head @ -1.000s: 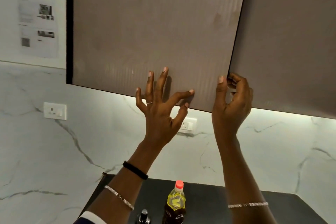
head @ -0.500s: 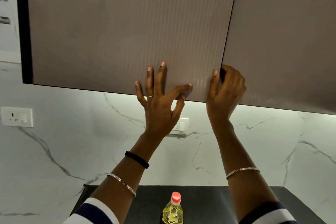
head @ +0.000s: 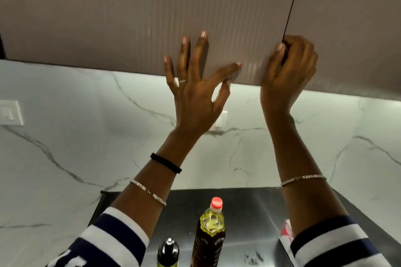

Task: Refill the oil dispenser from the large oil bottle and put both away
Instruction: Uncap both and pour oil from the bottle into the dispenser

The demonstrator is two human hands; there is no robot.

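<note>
The large oil bottle (head: 209,234), with a red cap and dark label, stands on the black counter (head: 249,208) at the bottom centre. Left of it stands the small oil dispenser (head: 168,252) with a black top. Both of my hands are raised to the grey wall cabinet door (head: 130,17). My left hand (head: 195,84) lies spread against the door's lower part, fingers straight. My right hand (head: 288,69) curls its fingers round the door's right edge at the seam with the neighbouring door (head: 351,24), thumb on the front.
A white marble backsplash (head: 76,136) runs behind the counter. One wall socket (head: 10,112) sits at the left, another (head: 221,121) shows behind my left hand. Something red and white (head: 286,232) lies on the counter by my right sleeve.
The view has moved closer and tilted down, bringing the dispenser back into sight. Both hands stay on the cabinet door, and the gap at the door's right edge has narrowed.
</note>
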